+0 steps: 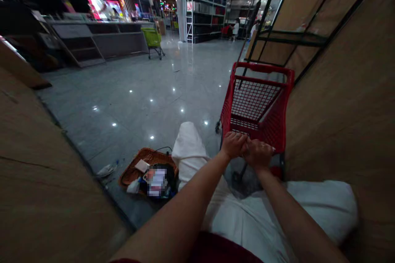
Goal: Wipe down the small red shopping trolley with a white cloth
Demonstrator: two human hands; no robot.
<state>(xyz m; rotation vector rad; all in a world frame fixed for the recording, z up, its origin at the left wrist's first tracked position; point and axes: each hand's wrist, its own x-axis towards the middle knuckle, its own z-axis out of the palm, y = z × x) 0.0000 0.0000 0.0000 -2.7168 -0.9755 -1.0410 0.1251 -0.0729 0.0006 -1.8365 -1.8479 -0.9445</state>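
The cart point(273, 125) is bright red, with a thick rounded handle across its top, a grid of small squares in the panel below and latticed sides narrowing downward. Dark wheels show beneath it, though the lower part is hard to make out: both fists and a forearm cross in front, and the shadow there is deep.

The left hand point(234, 144) and right hand point(258, 154) press together at the knuckles, fingers seemingly curled. Whether they pinch anything between them I cannot tell (a small pale bit shows at the right hand's outer edge, too tiny to name). The cart stands on the floor just past the hands, its handle higher and farther off; whether skin meets plastic is unclear.

White trousers point(191, 148) spread either side, both legs partly cut off below. Beside the left leg sits a wicker basket point(131, 170), some of its contents masked by coarse squares.
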